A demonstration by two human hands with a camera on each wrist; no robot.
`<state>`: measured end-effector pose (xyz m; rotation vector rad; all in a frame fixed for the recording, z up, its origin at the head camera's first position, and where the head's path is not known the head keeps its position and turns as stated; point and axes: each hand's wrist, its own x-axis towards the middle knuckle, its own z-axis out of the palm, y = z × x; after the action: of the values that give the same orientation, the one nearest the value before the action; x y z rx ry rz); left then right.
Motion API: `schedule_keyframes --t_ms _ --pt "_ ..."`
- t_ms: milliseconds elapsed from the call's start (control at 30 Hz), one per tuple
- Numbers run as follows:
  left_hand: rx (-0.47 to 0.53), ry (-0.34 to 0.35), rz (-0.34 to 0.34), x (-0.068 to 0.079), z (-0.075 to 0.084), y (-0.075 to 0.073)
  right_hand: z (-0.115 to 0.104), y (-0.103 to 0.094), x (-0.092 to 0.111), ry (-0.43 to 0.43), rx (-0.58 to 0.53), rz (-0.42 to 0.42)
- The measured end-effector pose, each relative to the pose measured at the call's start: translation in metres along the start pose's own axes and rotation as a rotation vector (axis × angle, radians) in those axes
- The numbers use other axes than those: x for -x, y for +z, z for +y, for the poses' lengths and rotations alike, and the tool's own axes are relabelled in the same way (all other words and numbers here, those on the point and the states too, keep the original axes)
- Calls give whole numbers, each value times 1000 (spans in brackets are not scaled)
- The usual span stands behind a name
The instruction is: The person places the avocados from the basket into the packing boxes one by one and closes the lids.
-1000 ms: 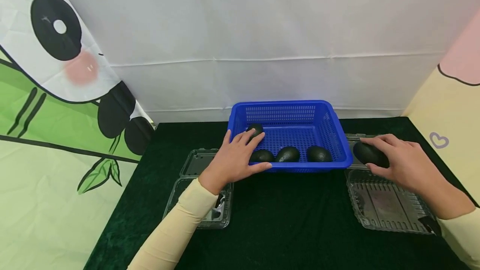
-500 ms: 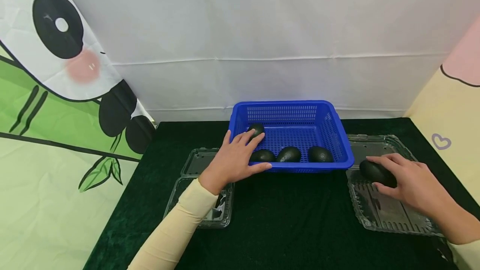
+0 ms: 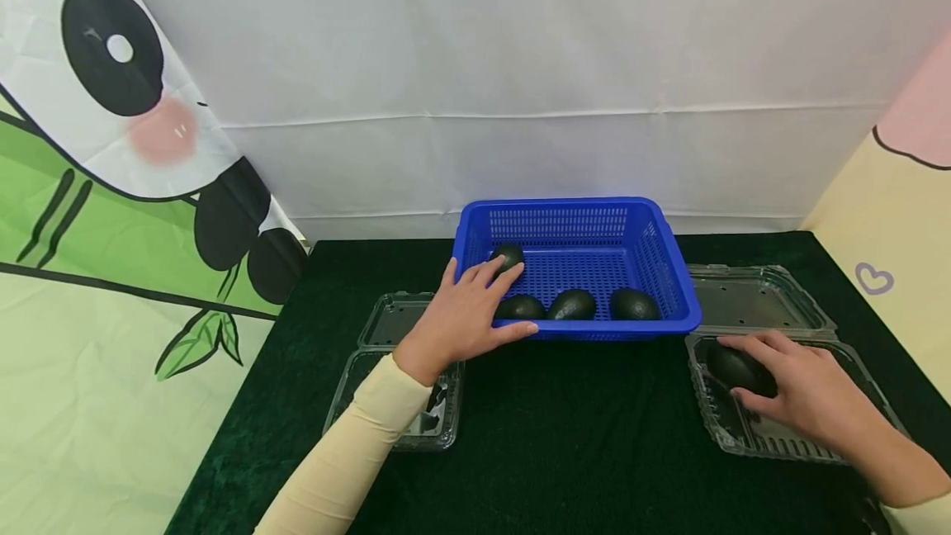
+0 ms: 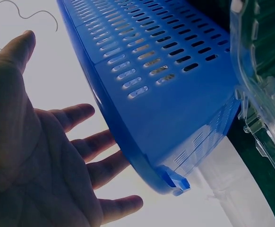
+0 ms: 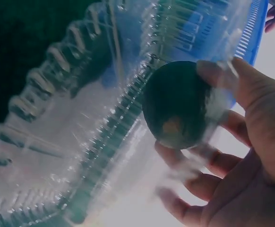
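Note:
My right hand (image 3: 810, 395) grips a dark green avocado (image 3: 737, 370) in the tray half of a clear plastic clamshell (image 3: 765, 300) whose lid lies folded back. In the right wrist view, thumb and fingers curl round the avocado (image 5: 175, 101), which has a pale brown stem spot, behind the clear wall. My left hand (image 3: 456, 320) stretches over the front left of a blue plastic basket (image 3: 679, 308), fingers spread and fairly straight. From the left wrist, the fingertips reach the basket's rim (image 4: 109, 120). Several avocados (image 3: 634, 305) lie inside, mostly along the front wall, one (image 3: 508, 255) further back by the fingertips.
Partly under the left forearm lies a second clear clamshell (image 3: 394, 322), its lid also folded back. Dark green cloth (image 3: 572, 436) covers the table. A white sheet (image 3: 550, 64) hangs behind, with printed cartoon sheets (image 3: 126, 139) at the sides.
My right hand has brought the avocado down and towards me, from over the clamshell's hinge and lid into its tray. The left hand has stayed in place.

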<state>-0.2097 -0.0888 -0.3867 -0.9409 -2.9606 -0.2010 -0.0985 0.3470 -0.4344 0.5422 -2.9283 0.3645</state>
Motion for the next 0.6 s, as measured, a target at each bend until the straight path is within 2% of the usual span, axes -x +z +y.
schedule_keyframes --t_ms 300,600 --pt "2 -6 3 2 0 0 -1 14 3 41 -45 -64" --pt "6 -11 1 2 0 1 -2 15 0 41 -39 -53"
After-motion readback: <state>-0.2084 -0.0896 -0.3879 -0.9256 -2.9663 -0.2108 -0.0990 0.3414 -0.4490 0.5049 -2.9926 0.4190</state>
